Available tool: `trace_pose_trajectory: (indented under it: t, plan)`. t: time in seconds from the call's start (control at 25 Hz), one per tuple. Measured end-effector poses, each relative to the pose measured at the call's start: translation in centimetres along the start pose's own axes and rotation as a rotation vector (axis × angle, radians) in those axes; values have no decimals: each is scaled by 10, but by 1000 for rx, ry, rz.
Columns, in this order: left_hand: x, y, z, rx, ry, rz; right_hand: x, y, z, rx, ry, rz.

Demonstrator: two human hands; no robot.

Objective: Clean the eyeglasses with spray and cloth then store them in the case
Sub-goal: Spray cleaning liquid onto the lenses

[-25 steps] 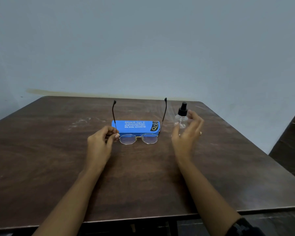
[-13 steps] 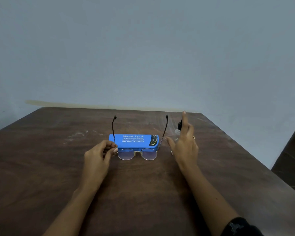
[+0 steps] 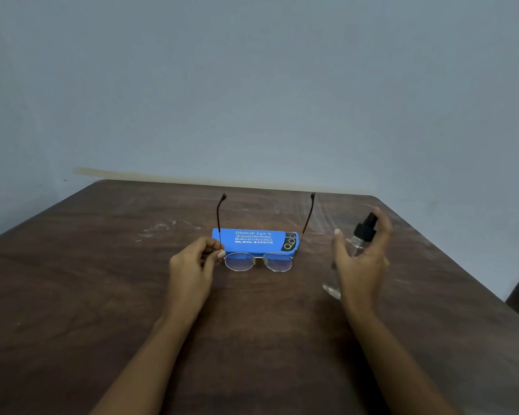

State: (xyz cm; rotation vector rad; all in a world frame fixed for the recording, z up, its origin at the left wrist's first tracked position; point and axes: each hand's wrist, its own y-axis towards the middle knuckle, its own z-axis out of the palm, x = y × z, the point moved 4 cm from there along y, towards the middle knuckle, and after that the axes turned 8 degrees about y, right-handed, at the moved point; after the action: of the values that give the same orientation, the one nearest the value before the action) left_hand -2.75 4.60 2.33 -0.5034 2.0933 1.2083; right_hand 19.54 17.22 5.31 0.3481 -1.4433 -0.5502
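While the left hand (image 3: pixel 192 265) pinches the eyeglasses (image 3: pixel 258 261) between thumb and forefinger at the corner where one arm meets the frame, the right hand (image 3: pixel 361 265) grips a small spray bottle (image 3: pixel 363 230) off to the right, well apart from the lenses. The eyeglasses sit near the middle of the desk (image 3: pixel 102 295), lenses facing the person and low against the wood. Both arms are unfolded and point up and away towards the far edge. Whether the rims actually touch the desk cannot be told.

Just behind the lenses, between the two arms, lies the blue case (image 3: pixel 253 239), closed and flat on the desk, with white lettering on its lid and a dark patch at its right end.

The spray bottle is clear with a black cap. It is lifted off the desk and tilted, its cap up and to the right and its base down and to the left, showing below the heel of the palm. The right thumb stands on the near side of the bottle, the fingers curl round the far side, and one fingertip reaches the top of the cap.

A plain pale wall (image 3: pixel 252 85) rises behind the desk.
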Motion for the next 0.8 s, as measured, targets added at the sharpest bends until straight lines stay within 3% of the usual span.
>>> trace_pose_trajectory:
  t: [0.12,0.24,0.4,0.56,0.8]
  plan:
    - [-1,1,-2,-39,19,23,13,-25,2,63,69,-47]
    - [-2,2,-3,-77,51,60,27,-49,14,333,93,-203]
    - [-7,10,-6,-100,125,180,32,-60,47,626,-34,-220]
    - [-7,22,-6,-96,214,259,31,-59,74,720,-111,-156]
    - [-2,26,-7,-154,245,290,21,-54,90,731,-86,-179]
